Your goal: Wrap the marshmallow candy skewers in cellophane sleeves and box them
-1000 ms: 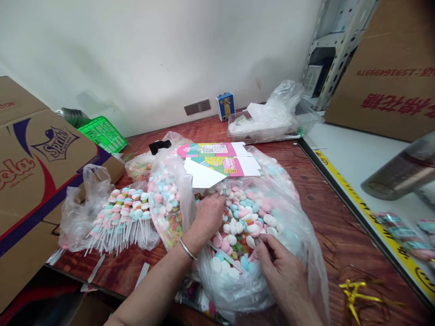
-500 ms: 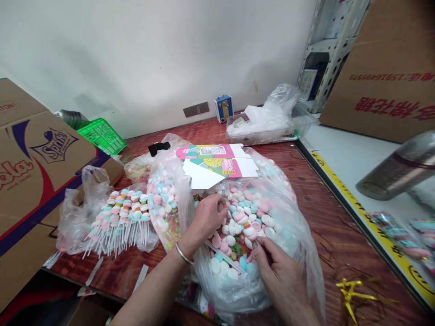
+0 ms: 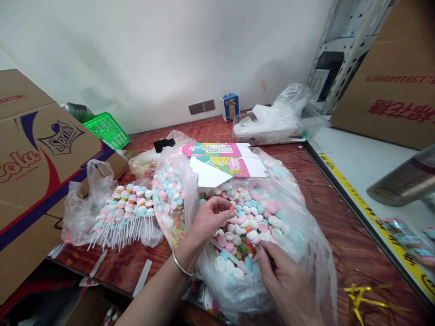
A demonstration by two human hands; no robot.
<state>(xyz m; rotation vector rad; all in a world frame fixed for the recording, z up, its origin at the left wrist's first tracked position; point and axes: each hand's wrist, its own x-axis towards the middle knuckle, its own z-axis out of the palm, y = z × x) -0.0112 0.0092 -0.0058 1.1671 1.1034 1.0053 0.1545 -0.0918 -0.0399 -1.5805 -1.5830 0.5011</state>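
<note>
The left hand point(image 3: 210, 219) is sunk into the open mouth of a clear plastic bag point(image 3: 306, 253). Its fingers are curled and the tips drawn together on the loose pink, white and blue sweets point(image 3: 251, 217) heaped inside. A thin bangle point(image 3: 180, 267) sits on its wrist. The right hand point(image 3: 288, 285) lies just beside it, lower in the same bag. Its fingertips are pressed together, seemingly pinching the end of a white stick point(image 3: 231, 257) that slants between the two hands; the grip itself is partly hidden.

The step in hand looks like picking a single sweet from the heap while the stick is held ready. That calls for a clean pinch on one piece, with the stick kept steady and clear of the bag's folds.

Beyond the left hand, a flat printed carton point(image 3: 224, 158) rests on the far side of the bag. Out past the left hand, finished skewers point(image 3: 129, 208) lie in another bag, with a Sprite box point(image 3: 50, 154) and a green basket point(image 3: 107, 130) farther off. Past the right hand, on the wooden desk point(image 3: 326, 199), lies a gold ribbon point(image 3: 360, 299), and a metal flask point(image 3: 404, 181) sits well apart. Far ahead is a clear tray point(image 3: 272, 129).
</note>
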